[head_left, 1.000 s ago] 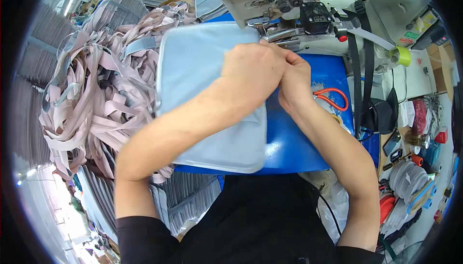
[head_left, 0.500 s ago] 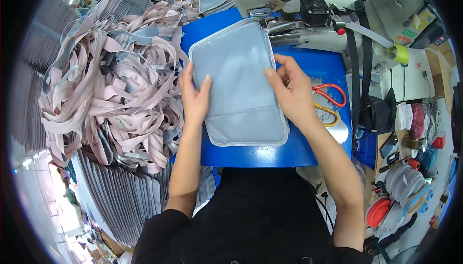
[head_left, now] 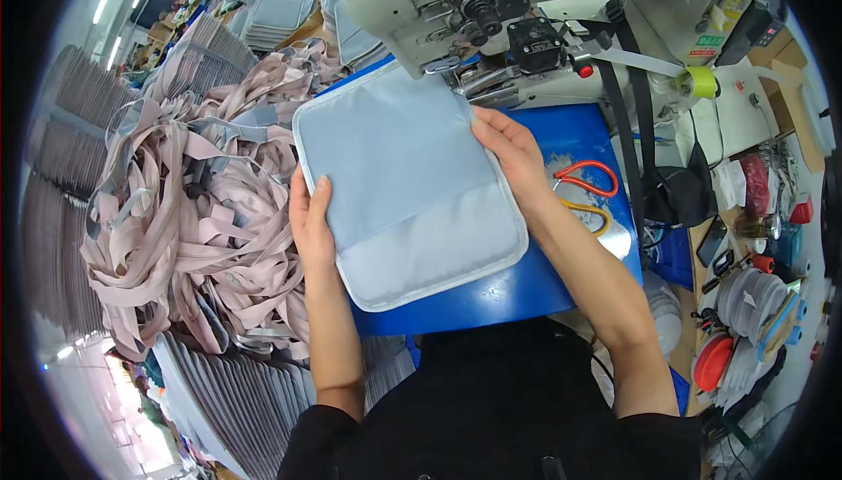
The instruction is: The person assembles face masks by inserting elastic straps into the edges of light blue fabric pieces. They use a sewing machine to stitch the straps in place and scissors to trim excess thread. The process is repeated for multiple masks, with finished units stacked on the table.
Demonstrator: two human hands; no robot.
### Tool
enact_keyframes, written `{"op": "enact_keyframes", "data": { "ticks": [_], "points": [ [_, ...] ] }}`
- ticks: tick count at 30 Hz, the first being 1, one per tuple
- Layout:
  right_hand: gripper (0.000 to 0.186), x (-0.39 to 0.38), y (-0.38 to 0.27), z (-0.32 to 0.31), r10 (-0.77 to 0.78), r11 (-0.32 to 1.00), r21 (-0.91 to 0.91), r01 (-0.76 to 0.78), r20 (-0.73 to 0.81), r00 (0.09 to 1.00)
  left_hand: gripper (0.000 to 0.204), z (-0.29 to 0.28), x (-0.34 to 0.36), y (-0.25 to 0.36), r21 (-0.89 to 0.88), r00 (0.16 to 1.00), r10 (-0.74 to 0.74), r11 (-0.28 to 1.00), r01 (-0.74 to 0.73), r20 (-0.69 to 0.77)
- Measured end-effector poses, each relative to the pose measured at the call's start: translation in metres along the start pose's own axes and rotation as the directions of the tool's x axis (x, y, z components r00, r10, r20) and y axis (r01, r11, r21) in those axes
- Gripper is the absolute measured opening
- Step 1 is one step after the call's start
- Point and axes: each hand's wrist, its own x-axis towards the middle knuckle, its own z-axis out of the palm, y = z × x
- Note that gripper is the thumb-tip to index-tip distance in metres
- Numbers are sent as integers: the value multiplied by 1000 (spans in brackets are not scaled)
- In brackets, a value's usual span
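Observation:
A flat grey-blue fabric panel (head_left: 395, 182) with rounded corners and a pale bound edge is held tilted over a blue work surface (head_left: 561, 125). My left hand (head_left: 313, 225) grips its left edge, thumb on top and fingers mostly hidden beneath. At the right edge, my right hand (head_left: 516, 160) pinches the panel close to its upper corner. The panel's far right corner lies by the presser-foot area of a sewing machine (head_left: 478, 10); whether it sits under the foot, I cannot tell. Scissors (head_left: 589, 180) with one red and one yellow handle loop lie right of my right hand.
Tangled pinkish-grey strips (head_left: 228, 217) are heaped on the left. Stacked grey panels (head_left: 232, 405) stand near left, with more stacks behind. A yellow-green tape roll (head_left: 699, 82) sits on the machine's right. Spools and a red disc (head_left: 713, 361) crowd a shelf at right.
The panel has turned, its near end swinging right, and appears larger and closer. Both hands still hold its side edges. The whole view has also shifted.

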Motion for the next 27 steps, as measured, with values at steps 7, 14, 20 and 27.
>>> {"op": "enact_keyframes", "data": {
  "ticks": [7,14,20,27],
  "points": [
    [33,-9,-34,-18,-357,794,-558,240,-109,928,50,2,15,6,-39,998,10,999,-12,-58],
    [39,7,-71,-61,-524,783,-470,408,-145,839,52,7,14,8,-261,995,-84,963,70,-44],
    [39,-31,-35,-44,-221,812,-554,185,2,975,59,3,-8,-2,-389,985,-169,906,167,28],
    [40,-71,-7,-9,-85,893,-441,86,21,996,58,10,-48,10,-238,991,-136,962,132,-4]
  ]
}}
